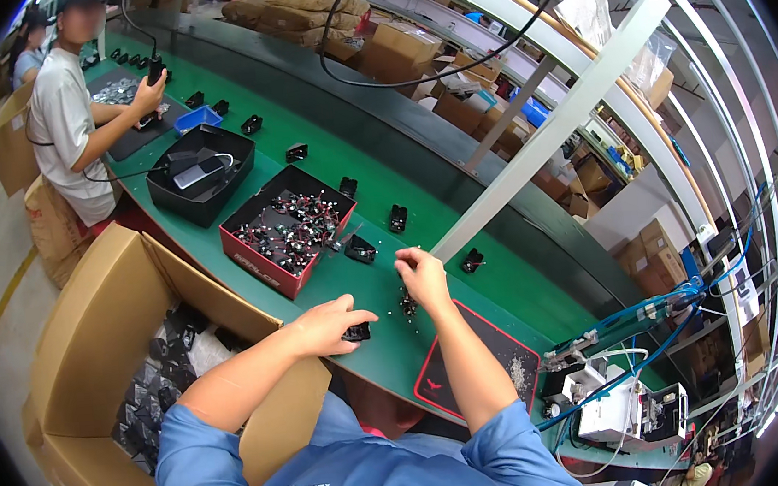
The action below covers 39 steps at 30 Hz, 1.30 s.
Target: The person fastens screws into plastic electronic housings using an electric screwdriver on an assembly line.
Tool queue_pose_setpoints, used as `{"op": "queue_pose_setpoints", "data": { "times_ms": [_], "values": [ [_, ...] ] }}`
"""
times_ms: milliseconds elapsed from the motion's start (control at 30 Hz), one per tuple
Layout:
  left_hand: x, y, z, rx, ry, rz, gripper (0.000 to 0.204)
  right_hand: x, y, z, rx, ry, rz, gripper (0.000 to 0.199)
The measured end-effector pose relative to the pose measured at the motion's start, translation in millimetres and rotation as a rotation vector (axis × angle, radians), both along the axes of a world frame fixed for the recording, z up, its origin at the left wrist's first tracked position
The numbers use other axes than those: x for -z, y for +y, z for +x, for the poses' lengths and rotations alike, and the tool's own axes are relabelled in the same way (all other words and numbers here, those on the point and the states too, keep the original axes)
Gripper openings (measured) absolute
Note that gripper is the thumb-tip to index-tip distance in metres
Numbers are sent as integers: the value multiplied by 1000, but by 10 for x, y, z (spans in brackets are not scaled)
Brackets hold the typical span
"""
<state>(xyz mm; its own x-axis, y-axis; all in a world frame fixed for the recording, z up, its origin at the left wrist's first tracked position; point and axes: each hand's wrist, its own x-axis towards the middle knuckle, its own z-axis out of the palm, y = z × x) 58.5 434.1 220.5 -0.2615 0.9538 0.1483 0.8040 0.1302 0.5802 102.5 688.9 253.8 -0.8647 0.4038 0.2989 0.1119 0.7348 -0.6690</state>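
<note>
At the near table edge, my left hand (327,328) grips a small black plastic housing (356,333). My right hand (424,279) is ahead and to the right, thumb and fingers pinched together. Small dark parts (407,306) lie in a loose cluster beside and below its fingers; what the pinch itself holds is too small to make out. A red box (257,266) full of small wired components (291,228) stands beyond my left hand. Another black housing (360,249) lies right of that box.
More housings (398,218) sit spaced along the green belt (444,238). A red-edged black mat (446,368) carries tiny pale parts; a white machine (607,404) stands to its right. An open carton (91,325) with bagged parts is at my left. A co-worker (68,114) works beyond a black bin (186,191).
</note>
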Motion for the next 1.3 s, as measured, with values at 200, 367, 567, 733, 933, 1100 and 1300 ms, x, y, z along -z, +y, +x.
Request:
{"op": "queue_pose_setpoints", "data": {
  "times_ms": [200,367,567,733,933,1100,1300],
  "values": [
    [-7,2,3,-169,-112,24,57,-25,56,205,-26,208,123,16],
    [-114,-23,-27,-151,-226,117,60,-225,-49,644,-14,330,100,16],
    [-152,-91,-157,-272,-618,187,84,385,-133,2017,-50,27,-304,24],
    [-298,101,6,-204,-819,103,94,408,-17,2850,183,23,-177,25],
    [-522,914,754,90,-303,58,91,561,117,3044,275,17,250,27],
    [-163,1369,1254,-5,-208,25,83,537,61,3024,310,-13,237,30],
    [240,1396,1467,-80,-173,302,86,545,70,2951,377,-57,158,25]
  ]
}}
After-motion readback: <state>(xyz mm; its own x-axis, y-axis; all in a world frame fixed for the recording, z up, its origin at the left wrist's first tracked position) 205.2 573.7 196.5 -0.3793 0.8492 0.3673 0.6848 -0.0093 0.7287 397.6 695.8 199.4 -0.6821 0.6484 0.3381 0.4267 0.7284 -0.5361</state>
